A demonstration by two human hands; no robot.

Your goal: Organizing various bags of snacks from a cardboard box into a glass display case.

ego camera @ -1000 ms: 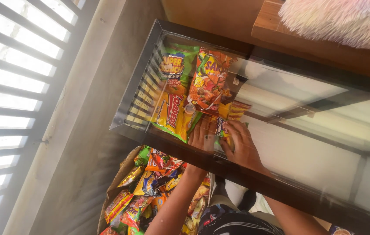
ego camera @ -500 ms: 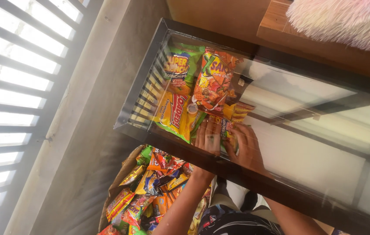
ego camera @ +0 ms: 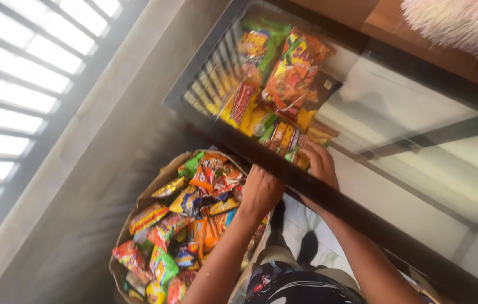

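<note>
Colourful snack packets (ego camera: 284, 84) lie in a pile at the left end of a dark-framed glass table top (ego camera: 419, 129). My right hand (ego camera: 320, 160) is at the table's near edge, its fingers curled on a small yellow and red snack packet (ego camera: 286, 138) beside the pile. My left hand (ego camera: 261, 191) hangs lower, just under the table's edge, over an open brown box (ego camera: 137, 205) on the floor that is filled with several more bright packets (ego camera: 194, 225). The left hand's fingertips are hidden, so I cannot see whether it holds anything.
A barred window (ego camera: 19, 79) fills the left side, above a grey floor (ego camera: 92, 186). A wooden surface with a white fluffy thing (ego camera: 464, 25) lies beyond the table. My lap and patterned clothing (ego camera: 301, 276) are at the bottom.
My left hand has come off the table top and dropped down to the box of packets. The right hand stays at the table's edge by the pile. The view has moved closer.
</note>
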